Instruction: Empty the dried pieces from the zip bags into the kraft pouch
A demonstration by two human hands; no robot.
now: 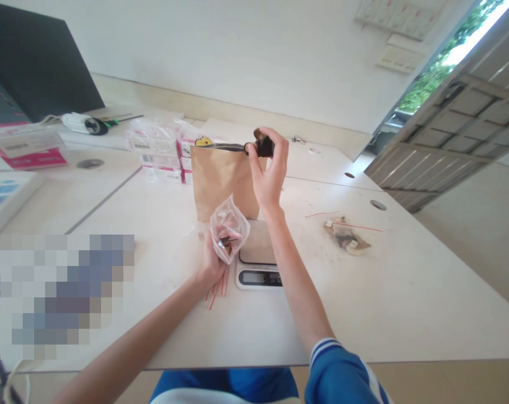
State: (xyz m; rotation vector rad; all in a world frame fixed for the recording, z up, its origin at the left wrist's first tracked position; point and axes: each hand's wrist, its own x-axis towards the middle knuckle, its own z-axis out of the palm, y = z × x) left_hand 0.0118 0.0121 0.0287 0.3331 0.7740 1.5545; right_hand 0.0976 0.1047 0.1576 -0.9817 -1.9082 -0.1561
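Note:
My left hand (213, 259) is closed around a small clear zip bag (237, 221), its mouth open and a few dark brown pieces at the bottom. Dark brown, dried-looking pieces (265, 147) are pinched between the fingers of my right hand (271, 177). That hand is raised at the top right edge of an upright brown paper bag (220, 177), whose inside is hidden. Below my right forearm lies a digital scale (254, 278) with a metal plate, partly covered by the arm. Several flat zip bags with red strips (214, 289) lie beneath my left hand.
Filled clear bags (347, 238) lie on the right of the white table (389, 303). Plastic-wrapped pink and white boxes (157, 154) stand behind left, near another pink box (35, 151). A black monitor-like panel (39, 62) and a white handheld device (79, 122) are far left.

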